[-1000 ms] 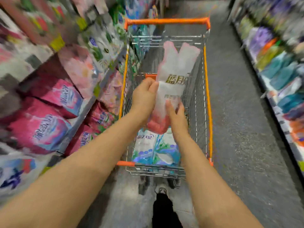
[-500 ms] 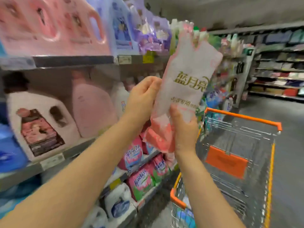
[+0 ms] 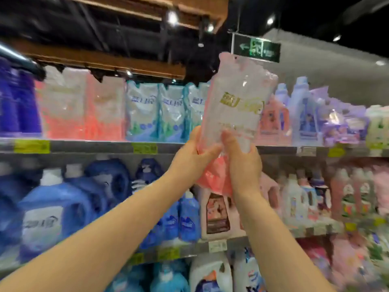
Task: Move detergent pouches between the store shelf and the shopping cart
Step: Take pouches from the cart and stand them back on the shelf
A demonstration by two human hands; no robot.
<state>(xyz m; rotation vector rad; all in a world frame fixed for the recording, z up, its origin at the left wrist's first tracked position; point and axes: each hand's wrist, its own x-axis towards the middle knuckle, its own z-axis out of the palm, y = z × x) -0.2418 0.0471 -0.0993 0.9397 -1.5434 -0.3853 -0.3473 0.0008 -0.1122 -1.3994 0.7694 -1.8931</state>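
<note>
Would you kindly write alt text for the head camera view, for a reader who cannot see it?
The left hand and right hand hold a pink-and-white detergent pouch up before a store shelf of similar pouches, with bottles below.

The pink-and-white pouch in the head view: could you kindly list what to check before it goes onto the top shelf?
1. Left hand and right hand both grip the pouch low down: ok.
2. Pouch roughly upright: ok.
3. Pouch base above the top shelf edge: not ok, lower.
4. Lined up with the matching pink pouches: not ok, they stand left of the blue pouches.
5. Free slot behind it: cannot tell, hidden.
</note>
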